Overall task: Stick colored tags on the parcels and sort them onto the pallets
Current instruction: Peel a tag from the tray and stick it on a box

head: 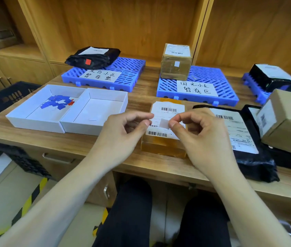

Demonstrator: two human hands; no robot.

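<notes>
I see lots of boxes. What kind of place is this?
Probably a small parcel sorting office: labelled blue pallets on a wooden desk, barcoded parcels, and a white tray of coloured tags.

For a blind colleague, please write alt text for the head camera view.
Two hands, left hand and right hand, hold a small white tag above a yellow-taped parcel on a wooden desk. Behind lie blue pallets: the left pallet holds a black bag parcel with a red tag, the middle pallet a brown box.

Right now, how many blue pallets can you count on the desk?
3: left pallet under a black bag, middle pallet under a brown box, right pallet partly hidden. More may lie out of view.
</notes>
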